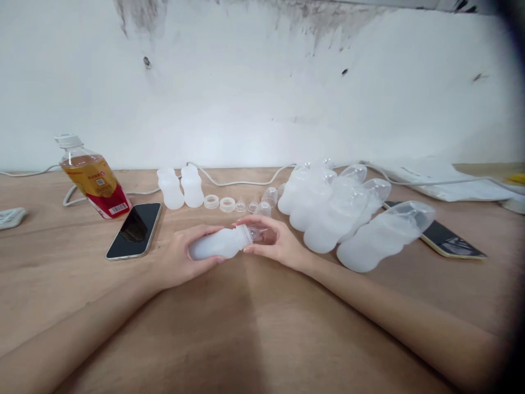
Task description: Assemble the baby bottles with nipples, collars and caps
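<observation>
One bottle (215, 244) is held over the worktop (197, 339), body clasped by the left hand (177, 256), collar (245, 235) by the right hand (283, 243). Collar tightening seems underway; a clear cap (262, 209) must probably be fitted next.

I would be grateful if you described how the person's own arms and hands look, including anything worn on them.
The left hand and right hand are both ungloved. The left forearm and right forearm are bare, with no sleeve in view. No watch, bracelet or ring shows.
</observation>
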`<state>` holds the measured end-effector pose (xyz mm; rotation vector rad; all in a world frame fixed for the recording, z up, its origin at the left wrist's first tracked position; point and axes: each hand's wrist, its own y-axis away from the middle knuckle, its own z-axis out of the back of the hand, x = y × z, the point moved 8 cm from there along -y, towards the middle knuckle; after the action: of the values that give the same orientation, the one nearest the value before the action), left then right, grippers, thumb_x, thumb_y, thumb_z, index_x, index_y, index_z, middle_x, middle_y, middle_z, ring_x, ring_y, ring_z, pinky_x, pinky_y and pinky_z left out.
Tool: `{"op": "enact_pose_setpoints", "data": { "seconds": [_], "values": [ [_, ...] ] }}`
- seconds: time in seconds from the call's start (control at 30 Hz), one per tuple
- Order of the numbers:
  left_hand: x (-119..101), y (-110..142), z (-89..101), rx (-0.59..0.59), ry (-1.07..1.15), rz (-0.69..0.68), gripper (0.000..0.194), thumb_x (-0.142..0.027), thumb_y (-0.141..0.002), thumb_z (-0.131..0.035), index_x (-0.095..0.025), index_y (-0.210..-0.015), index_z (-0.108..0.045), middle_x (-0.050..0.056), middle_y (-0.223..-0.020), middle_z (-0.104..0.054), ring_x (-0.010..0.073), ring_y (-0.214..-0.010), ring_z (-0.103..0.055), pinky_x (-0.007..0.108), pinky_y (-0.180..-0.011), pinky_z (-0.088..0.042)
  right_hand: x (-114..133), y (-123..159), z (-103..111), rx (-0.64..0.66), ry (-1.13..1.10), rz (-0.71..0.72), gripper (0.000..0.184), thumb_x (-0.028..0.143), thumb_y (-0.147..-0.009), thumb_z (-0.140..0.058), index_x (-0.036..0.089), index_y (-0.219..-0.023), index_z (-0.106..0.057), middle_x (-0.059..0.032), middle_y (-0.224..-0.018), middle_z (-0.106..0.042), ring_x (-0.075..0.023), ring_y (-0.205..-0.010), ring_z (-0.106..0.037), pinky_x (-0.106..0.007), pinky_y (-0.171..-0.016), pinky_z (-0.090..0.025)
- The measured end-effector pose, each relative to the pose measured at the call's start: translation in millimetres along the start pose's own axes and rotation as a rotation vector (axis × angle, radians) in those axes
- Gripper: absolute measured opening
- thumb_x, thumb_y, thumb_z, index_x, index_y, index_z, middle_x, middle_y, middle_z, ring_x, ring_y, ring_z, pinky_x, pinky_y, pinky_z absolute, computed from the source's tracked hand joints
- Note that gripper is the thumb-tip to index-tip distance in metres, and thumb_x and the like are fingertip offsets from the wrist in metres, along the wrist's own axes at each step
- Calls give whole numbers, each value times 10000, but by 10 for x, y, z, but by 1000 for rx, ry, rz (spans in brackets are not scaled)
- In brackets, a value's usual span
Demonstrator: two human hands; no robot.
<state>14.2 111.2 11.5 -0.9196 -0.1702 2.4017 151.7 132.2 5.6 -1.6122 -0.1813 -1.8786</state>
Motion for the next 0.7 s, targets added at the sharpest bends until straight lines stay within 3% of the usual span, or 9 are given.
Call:
{"op": "enact_pose_setpoints", "data": {
  "seconds": [0.13, 0.23, 0.3, 0.4, 0.5, 0.6, 0.7],
  "values": [
    [-144, 45, 5, -69, -178, -161, 424, -342, -734, -569, -188, -1115, -460, 51, -1108, -570, 187, -956, -558, 294, -806, -457, -118, 23, 40, -68, 103, -115, 320, 318, -637, -670, 181, -893, -535, -32, -874, -605, -125, -706, -596, -233, -593, -479],
    [-188, 71, -10, -93, -237, -239, 428, -338, -744, -560, -169, -1123, -454, 74, -1090, -575, 185, -943, -565, 284, -788, -468, -203, 54, 27, -94, 182, -213, 273, 433, -731, -548, 172, -753, -474, 30, -557, -551, -71, -413, -489, -202, -434, -392],
    [-176, 71, -18, -93, -248, -243, 429, -342, -748, -555, -170, -1128, -452, 74, -1083, -577, 183, -942, -567, 284, -791, -470, -205, 61, 4, -78, 243, -225, 308, 470, -783, -456, 170, -713, -453, 42, -491, -502, -54, -358, -412, -198, -405, -344],
    [-150, 61, -5, -98, -246, -228, 436, -354, -741, -561, -194, -1131, -447, 53, -1079, -580, 180, -937, -569, 288, -784, -474, -106, 51, -1, -67, 270, -137, 278, 433, -824, -400, 170, -878, -472, -11, -708, -545, -75, -508, -490, -215, -493, -394],
    [-134, 53, -4, -86, -256, -214, 441, -348, -743, -560, -218, -1144, -430, 36, -1098, -569, 177, -948, -563, 291, -787, -475, 12, 51, -18, -22, 204, -26, 352, 349, -785, -491, 220, -1081, -351, -63, -1013, -455, -124, -804, -519, -218, -571, -433],
    [-151, 59, 0, -88, -242, -228, 449, -357, -741, -563, -225, -1145, -421, 36, -1111, -562, 176, -957, -559, 294, -795, -475, 23, 58, -68, 69, 148, -29, 394, 270, -711, -585, 236, -1028, -354, -55, -1052, -413, -122, -824, -496, -216, -582, -444],
    [-162, 67, 15, -108, -229, -238, 429, -350, -749, -553, -211, -1135, -427, 49, -1105, -564, 181, -959, -558, 302, -804, -473, -3, 44, -39, 38, 165, -49, 342, 282, -684, -614, 212, -964, -430, -47, -1007, -467, -129, -825, -498, -225, -600, -444]
  ]
}}
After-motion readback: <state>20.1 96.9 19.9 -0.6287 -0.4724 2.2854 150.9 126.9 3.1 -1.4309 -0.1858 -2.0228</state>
